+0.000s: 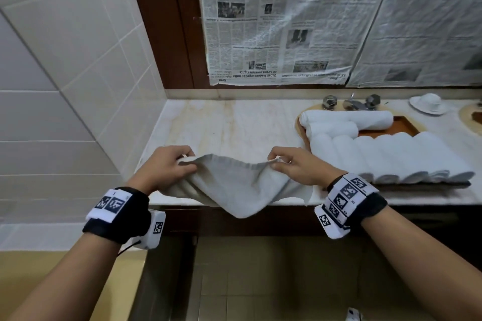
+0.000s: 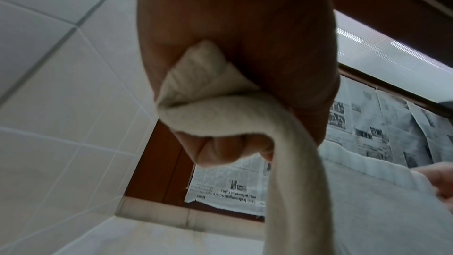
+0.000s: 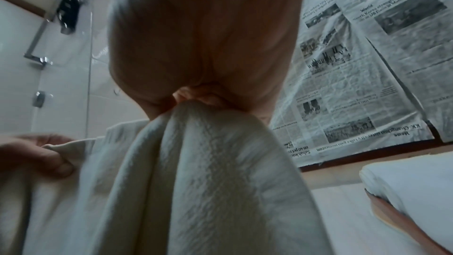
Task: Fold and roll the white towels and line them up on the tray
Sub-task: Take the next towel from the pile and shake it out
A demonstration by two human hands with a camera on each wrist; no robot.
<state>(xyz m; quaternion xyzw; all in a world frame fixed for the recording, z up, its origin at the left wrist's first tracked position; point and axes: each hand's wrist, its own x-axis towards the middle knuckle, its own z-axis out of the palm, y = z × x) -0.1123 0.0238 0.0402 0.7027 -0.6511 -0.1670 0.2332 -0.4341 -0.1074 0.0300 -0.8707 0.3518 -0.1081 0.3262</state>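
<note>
Head view shows my left hand (image 1: pixel 167 165) and my right hand (image 1: pixel 294 165) each pinching a top corner of the white towel (image 1: pixel 242 187); it sags between them over the counter's (image 1: pixel 234 122) front edge; rolled towels (image 1: pixel 386 154) lie side by side on the wooden tray (image 1: pixel 399 126), just beside my right hand; newspaper (image 1: pixel 287 21) covers the wall behind.
</note>
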